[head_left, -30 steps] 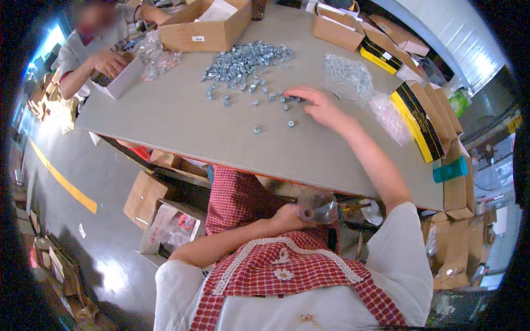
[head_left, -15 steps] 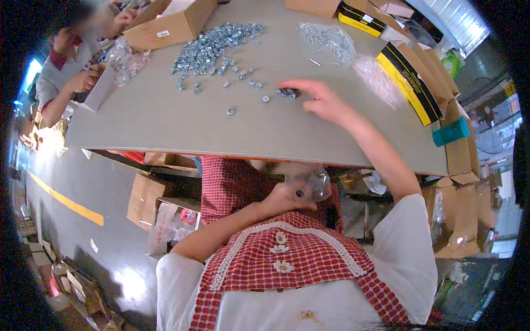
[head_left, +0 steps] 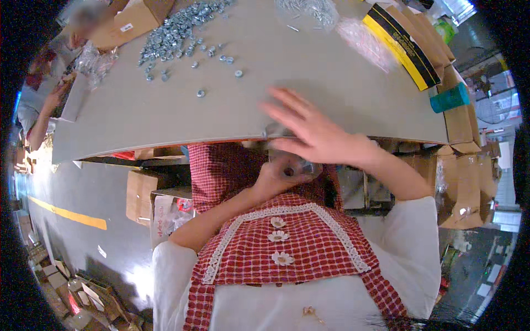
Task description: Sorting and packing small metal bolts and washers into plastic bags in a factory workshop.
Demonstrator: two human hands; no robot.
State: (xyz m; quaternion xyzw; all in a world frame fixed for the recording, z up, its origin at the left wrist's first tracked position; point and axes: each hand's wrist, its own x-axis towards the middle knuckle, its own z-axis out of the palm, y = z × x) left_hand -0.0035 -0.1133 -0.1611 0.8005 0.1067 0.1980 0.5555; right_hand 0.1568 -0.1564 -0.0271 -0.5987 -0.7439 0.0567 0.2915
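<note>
Just below the table's near edge, my left hand grips a clear plastic bag. My right hand is at that edge over the bag, palm down, fingers stretched and spread, somewhat smeared by motion. Beside its thumb, one small metal piece shows at the edge; what lies under the palm is hidden. A pile of small round silvery metal fittings spreads over the far left of the grey table. A few loose ones trail toward me, the nearest a single fitting.
Farther right lie a bag of thin metal pins, a clear pinkish bag, a black-and-yellow box and a teal cylinder. At far left, a co-worker's hand is by a white box. An open carton stands nearby.
My right hand has swept from the tabletop toward me to the near edge, over the bag, taking a small cluster of fittings along. My left hand stays on the bag. The view has shifted.
</note>
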